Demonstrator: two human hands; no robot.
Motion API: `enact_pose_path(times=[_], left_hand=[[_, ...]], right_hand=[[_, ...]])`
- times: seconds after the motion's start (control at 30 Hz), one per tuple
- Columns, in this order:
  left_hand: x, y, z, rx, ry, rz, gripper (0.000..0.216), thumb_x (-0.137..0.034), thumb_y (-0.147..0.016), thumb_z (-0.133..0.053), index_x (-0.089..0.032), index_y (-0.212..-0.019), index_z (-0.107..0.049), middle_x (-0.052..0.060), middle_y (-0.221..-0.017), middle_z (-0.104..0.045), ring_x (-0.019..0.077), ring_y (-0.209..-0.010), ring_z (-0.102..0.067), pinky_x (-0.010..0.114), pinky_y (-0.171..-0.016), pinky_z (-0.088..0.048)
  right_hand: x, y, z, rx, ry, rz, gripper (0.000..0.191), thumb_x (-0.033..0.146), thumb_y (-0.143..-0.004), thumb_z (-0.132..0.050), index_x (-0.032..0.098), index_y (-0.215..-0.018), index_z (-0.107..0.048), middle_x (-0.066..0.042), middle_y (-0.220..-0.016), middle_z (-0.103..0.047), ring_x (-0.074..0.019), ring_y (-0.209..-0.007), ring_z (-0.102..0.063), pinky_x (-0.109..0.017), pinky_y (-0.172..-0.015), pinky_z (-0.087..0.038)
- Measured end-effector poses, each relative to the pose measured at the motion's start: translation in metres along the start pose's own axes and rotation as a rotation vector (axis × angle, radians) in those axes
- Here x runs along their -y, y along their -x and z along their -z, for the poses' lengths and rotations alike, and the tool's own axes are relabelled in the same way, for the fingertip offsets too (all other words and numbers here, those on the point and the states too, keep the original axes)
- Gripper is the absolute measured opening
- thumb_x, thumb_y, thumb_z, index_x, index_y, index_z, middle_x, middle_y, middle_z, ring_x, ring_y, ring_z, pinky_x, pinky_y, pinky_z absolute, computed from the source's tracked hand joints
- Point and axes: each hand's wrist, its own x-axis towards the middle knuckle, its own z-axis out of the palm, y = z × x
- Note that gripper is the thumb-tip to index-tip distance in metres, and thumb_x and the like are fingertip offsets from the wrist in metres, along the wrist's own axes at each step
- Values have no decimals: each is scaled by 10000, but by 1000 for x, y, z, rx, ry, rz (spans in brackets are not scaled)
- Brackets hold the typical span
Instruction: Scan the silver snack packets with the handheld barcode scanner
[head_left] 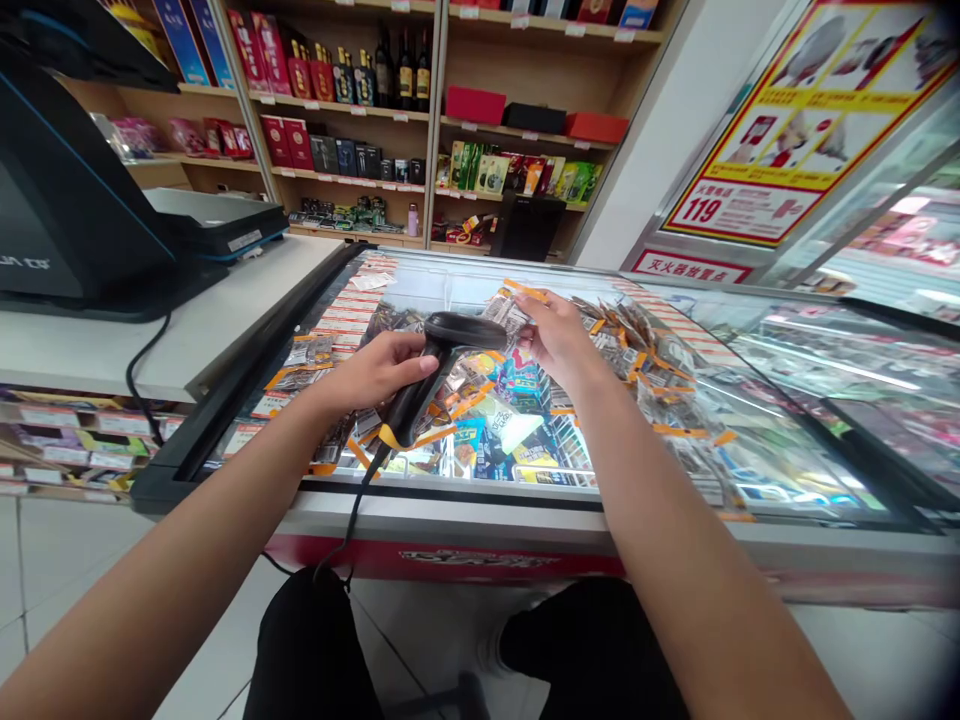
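Observation:
My left hand (386, 370) is wrapped round a black barcode scanner (411, 400), its head turned to the right and its cable hanging from the handle. In my right hand (556, 335) a small clear packet with an orange edge (506, 308) is pinched, just off the scanner's front end. Both hands are above the glass top of a chest freezer (517, 495). Similar orange-edged packets lie on the glass in a heap on the right (664, 370), and more lie under and left of the scanner.
A white counter (240, 320) with a black checkout terminal (67, 200) stands at the left. Shelves (431, 110) with bottles and boxes line the back. The scanner cable (352, 520) runs down over the freezer's front edge, near my knees.

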Motion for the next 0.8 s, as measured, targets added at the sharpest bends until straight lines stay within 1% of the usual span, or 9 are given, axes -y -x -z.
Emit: enact_pose_path(times=[0.1,0.17,0.27,0.33,0.47,0.57,0.63,0.7,0.8], left_hand=[[2,-2,-1,7,-67,-32,523,-679,-871,-711,-157,-904,-708,20,-680,-685,154,-557,-642,226,-455,-491],[4,-2,-1,46,-56,-31,504,-651,-870,-727,-156,-968,-739,22,-717,-704,165,-597,-667,232,-492,-522],[6,-1,-2,107,17,15,502,-628,-878,-734,-167,-1076,-745,49,-813,-767,217,-702,-737,292,-596,-604],[6,-1,-2,114,33,33,500,-622,-881,-734,-168,-1090,-743,63,-824,-780,232,-713,-749,311,-605,-616],[3,0,-2,65,14,15,504,-646,-859,-750,-161,-993,-724,65,-796,-774,216,-664,-734,281,-551,-590],[1,1,-1,0,62,9,548,-704,-871,-715,-164,-968,-693,77,-822,-784,189,-609,-714,262,-517,-579],[2,1,0,-77,92,-13,589,-754,-876,-673,-172,-964,-681,95,-882,-797,179,-604,-713,253,-506,-579],[3,1,1,-169,101,-44,616,-789,-877,-639,-181,-966,-676,105,-914,-802,179,-614,-720,243,-493,-572],[6,1,3,-266,114,-71,621,-796,-893,-608,-190,-1004,-678,101,-902,-801,181,-613,-727,242,-493,-573]], right_hand=[[-4,2,3,2,54,-1,328,432,-831,-838,253,-958,-594,46,-781,-586,-98,-576,-474,-223,-521,-407],[-3,3,3,-9,93,5,325,446,-841,-828,254,-965,-596,43,-788,-585,-98,-574,-460,-226,-525,-407],[-1,4,2,-4,119,8,330,459,-855,-823,256,-981,-596,35,-809,-591,-102,-588,-467,-231,-547,-430],[0,6,1,12,118,0,339,477,-860,-820,261,-983,-589,33,-821,-598,-111,-611,-495,-238,-576,-456],[0,8,5,-15,169,-7,319,475,-873,-810,258,-981,-604,30,-816,-589,-124,-632,-540,-246,-572,-449],[-3,5,14,-131,394,20,238,438,-928,-760,231,-936,-643,19,-775,-576,-133,-605,-541,-271,-565,-439],[-7,4,19,-160,572,-13,217,424,-944,-748,216,-928,-686,2,-771,-604,-150,-608,-570,-297,-590,-462],[-9,6,20,-58,627,-120,241,432,-918,-791,214,-998,-729,-31,-825,-676,-186,-669,-646,-330,-639,-517],[-11,15,13,234,449,-252,437,443,-852,-882,235,-1201,-722,-96,-1072,-769,-237,-906,-747,-373,-791,-612]])
